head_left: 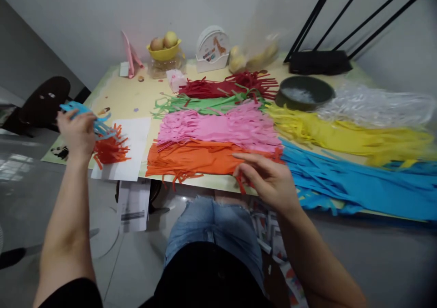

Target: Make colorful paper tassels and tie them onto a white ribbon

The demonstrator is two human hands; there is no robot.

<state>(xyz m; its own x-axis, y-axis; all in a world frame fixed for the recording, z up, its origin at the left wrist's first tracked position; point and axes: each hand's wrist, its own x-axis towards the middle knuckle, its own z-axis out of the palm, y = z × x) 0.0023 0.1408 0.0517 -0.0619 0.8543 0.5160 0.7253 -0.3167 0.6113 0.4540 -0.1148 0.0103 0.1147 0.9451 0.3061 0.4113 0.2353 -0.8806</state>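
Note:
My left hand [77, 133] is closed on a blue fringed piece [100, 126], raised at the table's left end. Under the dangling blue strands, a bunch of orange-red fringe [112, 148] lies on a white sheet [138, 146]. Index finger and thumb apart, my right hand [271, 180] hovers at the right part of an orange fringed strip [198, 158], holding nothing that I can see. Behind it lie pink [215, 126], green [201, 104] and dark red [211, 88] fringed strips. Blue [358, 185] and yellow [355, 137] ones stretch to the right.
A dark round bowl [303, 94] stands beside clear plastic wrapping [378, 105]. Along the wall are a black router [319, 62], a giraffe-print holder [212, 62], a yellow fruit basket [165, 53] and a pink stand [129, 55]. A dark stool [46, 98] is at left.

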